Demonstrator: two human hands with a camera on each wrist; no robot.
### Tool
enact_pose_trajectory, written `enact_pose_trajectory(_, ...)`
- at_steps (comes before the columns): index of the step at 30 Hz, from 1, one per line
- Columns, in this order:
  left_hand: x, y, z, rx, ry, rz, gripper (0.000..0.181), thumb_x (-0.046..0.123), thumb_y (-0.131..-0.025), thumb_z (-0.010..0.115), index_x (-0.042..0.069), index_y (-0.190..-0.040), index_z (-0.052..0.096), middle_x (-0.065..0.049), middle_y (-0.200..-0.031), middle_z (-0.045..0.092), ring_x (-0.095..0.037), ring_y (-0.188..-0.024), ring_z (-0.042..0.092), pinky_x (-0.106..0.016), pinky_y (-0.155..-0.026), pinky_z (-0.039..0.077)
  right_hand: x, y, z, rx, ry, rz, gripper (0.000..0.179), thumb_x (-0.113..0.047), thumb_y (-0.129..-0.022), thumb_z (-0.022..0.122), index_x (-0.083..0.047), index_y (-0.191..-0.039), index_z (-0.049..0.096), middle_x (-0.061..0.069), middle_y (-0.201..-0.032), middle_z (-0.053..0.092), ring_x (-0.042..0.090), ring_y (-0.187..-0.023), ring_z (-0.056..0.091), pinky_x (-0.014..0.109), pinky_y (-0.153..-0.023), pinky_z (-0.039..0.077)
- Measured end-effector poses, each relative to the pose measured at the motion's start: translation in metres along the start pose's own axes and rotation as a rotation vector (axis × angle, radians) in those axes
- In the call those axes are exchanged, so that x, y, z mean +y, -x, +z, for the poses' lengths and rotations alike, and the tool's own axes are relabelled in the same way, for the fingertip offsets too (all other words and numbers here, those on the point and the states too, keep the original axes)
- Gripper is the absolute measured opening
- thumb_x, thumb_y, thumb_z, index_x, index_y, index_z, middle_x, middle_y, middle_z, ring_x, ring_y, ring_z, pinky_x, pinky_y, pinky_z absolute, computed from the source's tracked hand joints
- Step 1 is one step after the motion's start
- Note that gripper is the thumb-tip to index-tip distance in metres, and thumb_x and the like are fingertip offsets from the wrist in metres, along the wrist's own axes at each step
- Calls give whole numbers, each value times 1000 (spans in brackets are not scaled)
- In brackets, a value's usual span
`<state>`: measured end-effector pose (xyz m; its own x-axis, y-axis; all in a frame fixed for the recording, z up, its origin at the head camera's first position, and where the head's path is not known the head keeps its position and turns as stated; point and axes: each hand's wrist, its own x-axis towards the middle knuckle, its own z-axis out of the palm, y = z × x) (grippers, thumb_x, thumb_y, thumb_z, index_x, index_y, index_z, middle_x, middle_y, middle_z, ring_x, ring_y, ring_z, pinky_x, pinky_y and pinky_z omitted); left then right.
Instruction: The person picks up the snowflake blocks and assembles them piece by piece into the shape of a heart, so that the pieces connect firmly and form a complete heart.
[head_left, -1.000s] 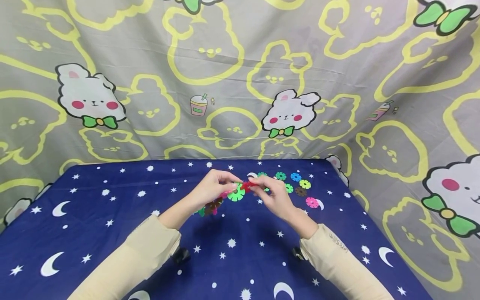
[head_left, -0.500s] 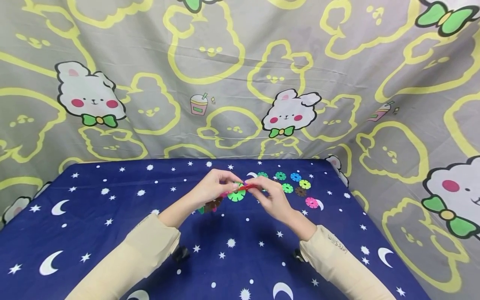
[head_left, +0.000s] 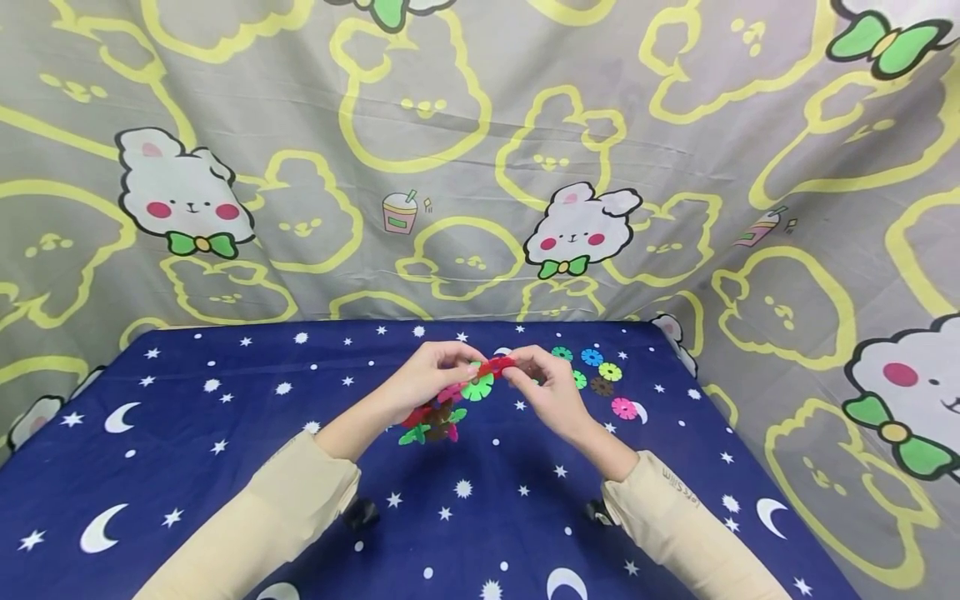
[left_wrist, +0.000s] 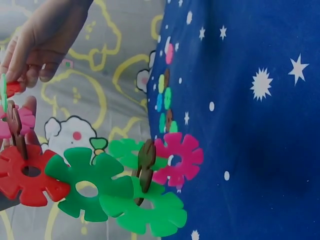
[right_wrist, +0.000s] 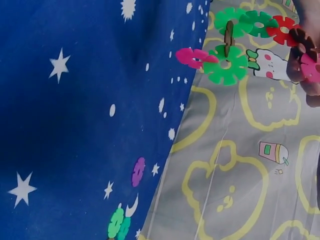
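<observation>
My left hand [head_left: 431, 377] grips a chain of interlocking snowflake discs. A light green disc [head_left: 477, 387] in it shows beside the thumb. My right hand [head_left: 549, 385] pinches a red disc [head_left: 497, 367], which meets the light green disc's upper edge. The chain hangs below the left hand, with a brown disc [head_left: 437, 425] low in it. In the left wrist view, another red disc [left_wrist: 12, 167], a dark green disc [left_wrist: 75, 167] and a pink disc [left_wrist: 187, 160] are linked along it. Fingers hide part of the upper end.
Loose discs lie beyond my right hand, among them a blue disc [head_left: 592, 357], a yellow disc [head_left: 610, 372] and a pink disc [head_left: 624, 408]. A purple disc [right_wrist: 138, 171] lies on the blue starry cloth [head_left: 465, 533]. A patterned curtain [head_left: 420, 275] stands behind.
The hanging chain has swung out from behind my left hand, so more of its discs show. The red disc has tilted between the two hands, which stay close together.
</observation>
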<state>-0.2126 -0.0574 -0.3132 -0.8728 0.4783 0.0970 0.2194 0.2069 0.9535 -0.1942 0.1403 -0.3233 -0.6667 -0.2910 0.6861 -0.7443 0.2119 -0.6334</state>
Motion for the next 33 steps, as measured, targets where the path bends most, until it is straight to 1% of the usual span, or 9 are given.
enact_pose_trajectory(4,-1,0,1,1,6,26,27,20,-93,52,4,-114,60,-11,-105,62,-21,-93,57,-35,-84,48,-10,-1,0,19,-11,20,15,21,-75,57,13,-87,57,24,-70,59,0,-64,55,19,-58,49)
enact_pose_trajectory(6,-1,0,3,14,-6,56,30,24,-95,49,5,-116,59,-11,-110,61,-21,-98,57,-36,-86,47,-11,-1,1,29,-12,28,14,20,-76,58,13,-88,57,24,-70,59,7,-62,58,19,-59,50)
enact_pose_trajectory(10,-1,0,7,54,-29,164,29,22,-93,53,5,-116,58,-12,-112,62,-22,-99,60,-34,-83,49,-11,-1,5,54,-7,50,14,19,-76,59,14,-88,57,24,-71,61,24,-60,59,18,-59,50)
enact_pose_trajectory(12,-1,0,10,76,-25,220,27,16,-90,57,3,-114,59,-13,-110,62,-23,-98,62,-33,-81,51,-10,0,7,70,-11,54,14,20,-75,59,14,-88,57,24,-71,60,28,-59,58,18,-59,50)
enact_pose_trajectory(15,-2,-2,14,126,-33,281,24,9,-87,61,2,-110,61,-14,-106,64,-23,-94,63,-29,-78,51,0,1,10,90,-37,74,13,19,-76,59,14,-88,58,24,-72,60,18,-59,59,17,-59,50)
enact_pose_trajectory(19,-4,-3,16,194,-38,314,20,7,-86,61,1,-106,63,-14,-99,66,-23,-87,64,-26,-70,52,15,4,13,102,-81,107,14,17,-77,59,12,-90,59,24,-74,61,9,-61,59,19,-59,51)
enact_pose_trajectory(24,-5,-6,14,193,-10,301,19,6,-86,60,0,-104,64,-15,-96,67,-18,-83,64,-23,-71,50,19,5,13,85,-104,144,13,11,-80,61,10,-92,59,23,-73,60,8,-61,59,22,-60,52)
enact_pose_trajectory(30,-5,-11,5,81,-11,195,20,9,-89,58,1,-106,65,-12,-84,66,-14,-56,49,-24,-50,43,18,6,10,-22,-179,257,12,7,-82,60,12,-93,55,28,-76,61,9,-62,62,25,-61,53)
enact_pose_trajectory(33,-6,-13,2,27,-21,154,20,9,-89,58,-1,-106,65,-9,-82,65,-14,-53,45,-23,-50,41,17,8,11,-75,-244,319,14,7,-84,57,14,-95,53,33,-79,60,11,-63,63,26,-61,53)
